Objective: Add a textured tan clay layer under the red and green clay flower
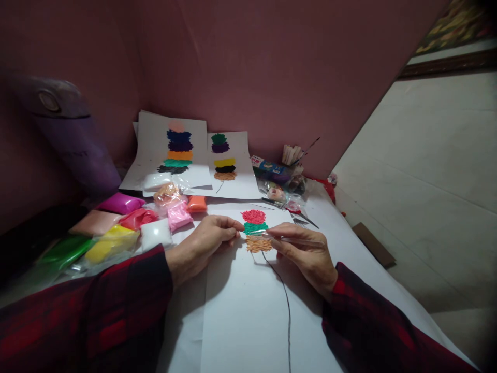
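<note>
On a white paper sheet (pixel 240 321) lies a stack of textured clay bands: a red band (pixel 253 216), a green band (pixel 255 228) and an orange-brown band (pixel 259 244). A drawn dark line (pixel 286 295) runs down from the lowest one. My right hand (pixel 301 251) is closed around a slim clear plastic tool (pixel 293 240), its front end over the bands between green and orange-brown. At the left edge of the green band, my left hand (pixel 209 241) has its fingers bent and held together; whether anything is between its fingertips cannot be made out.
Several bagged clay packs (pixel 112 243) lie at the left, near a purple bottle (pixel 77 134). Behind, two sheets with coloured bands (pixel 174 155) lean against the wall. Scissors (pixel 305 216), plastic packages (pixel 272 173) and a brush (pixel 308 150) are at the back right.
</note>
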Demonstrator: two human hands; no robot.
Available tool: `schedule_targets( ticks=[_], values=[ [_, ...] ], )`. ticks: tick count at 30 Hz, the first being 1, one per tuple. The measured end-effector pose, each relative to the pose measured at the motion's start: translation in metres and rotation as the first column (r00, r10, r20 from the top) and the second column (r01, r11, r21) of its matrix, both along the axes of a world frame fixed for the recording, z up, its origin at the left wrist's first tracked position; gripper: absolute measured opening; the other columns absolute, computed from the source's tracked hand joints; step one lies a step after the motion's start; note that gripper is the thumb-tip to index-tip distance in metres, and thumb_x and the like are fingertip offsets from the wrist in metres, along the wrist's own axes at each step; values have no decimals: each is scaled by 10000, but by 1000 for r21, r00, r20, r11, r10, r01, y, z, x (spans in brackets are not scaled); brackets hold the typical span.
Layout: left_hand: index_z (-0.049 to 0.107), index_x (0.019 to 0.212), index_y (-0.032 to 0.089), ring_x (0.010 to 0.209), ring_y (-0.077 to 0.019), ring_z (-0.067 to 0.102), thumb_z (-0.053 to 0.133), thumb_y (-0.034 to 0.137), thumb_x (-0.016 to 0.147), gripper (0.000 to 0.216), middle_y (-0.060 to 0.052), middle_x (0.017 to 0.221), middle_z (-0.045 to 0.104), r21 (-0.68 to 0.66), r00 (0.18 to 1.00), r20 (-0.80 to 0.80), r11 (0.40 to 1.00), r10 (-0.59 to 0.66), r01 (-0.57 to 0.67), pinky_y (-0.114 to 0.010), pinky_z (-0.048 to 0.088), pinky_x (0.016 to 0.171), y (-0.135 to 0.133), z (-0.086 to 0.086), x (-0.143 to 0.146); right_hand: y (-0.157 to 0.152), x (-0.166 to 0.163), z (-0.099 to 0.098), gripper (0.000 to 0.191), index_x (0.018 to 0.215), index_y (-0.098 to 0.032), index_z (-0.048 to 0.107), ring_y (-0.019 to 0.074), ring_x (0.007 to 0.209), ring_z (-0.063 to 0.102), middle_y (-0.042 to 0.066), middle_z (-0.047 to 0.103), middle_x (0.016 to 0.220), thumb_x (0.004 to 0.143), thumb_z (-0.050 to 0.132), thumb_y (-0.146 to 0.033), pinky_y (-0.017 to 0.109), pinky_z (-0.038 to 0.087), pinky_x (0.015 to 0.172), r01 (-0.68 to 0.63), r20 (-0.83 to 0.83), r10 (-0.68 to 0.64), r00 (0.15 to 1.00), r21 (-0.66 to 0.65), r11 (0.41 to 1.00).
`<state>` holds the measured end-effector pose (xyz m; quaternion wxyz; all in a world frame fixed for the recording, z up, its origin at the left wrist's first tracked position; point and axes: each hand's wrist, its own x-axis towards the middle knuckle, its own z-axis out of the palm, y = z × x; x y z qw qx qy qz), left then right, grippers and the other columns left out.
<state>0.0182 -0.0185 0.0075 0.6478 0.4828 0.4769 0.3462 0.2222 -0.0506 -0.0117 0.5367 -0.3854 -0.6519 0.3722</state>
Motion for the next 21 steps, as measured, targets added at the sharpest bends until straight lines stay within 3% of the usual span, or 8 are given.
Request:
schedule_targets(
  ticks=[6, 14, 21],
  values=[
    [658, 891, 100, 535, -70, 408, 605, 118, 692, 206, 29, 586, 510, 42, 998, -42, 998, -40, 42, -201, 258, 501, -2, -1, -1, -3, -2, 2, 170, 914, -262, 757, 111, 608, 573, 32, 668, 861, 764, 718, -194, 219, 513, 445, 35, -53, -33, 998, 47, 998],
    [681, 882, 163, 554, -104, 459, 738, 305, 639, 288, 32, 617, 533, 149, 960, -115, 951, -257, 272, -238, 338, 538, -1, -9, 1, -3, -4, 2, 196, 916, -280, 757, 101, 582, 563, 17, 673, 834, 765, 714, -162, 225, 503, 458, 19, -51, -15, 999, 65, 998],
    [657, 745, 154, 662, -148, 529, 643, 304, 701, 158, -13, 707, 612, 291, 930, -311, 912, -197, 291, -260, 380, 614, 1, -16, 4, -5, -5, 5, 211, 927, -277, 756, 92, 565, 557, 6, 674, 810, 764, 711, -151, 222, 496, 461, 9, -59, -5, 998, 55, 998]
  ],
)
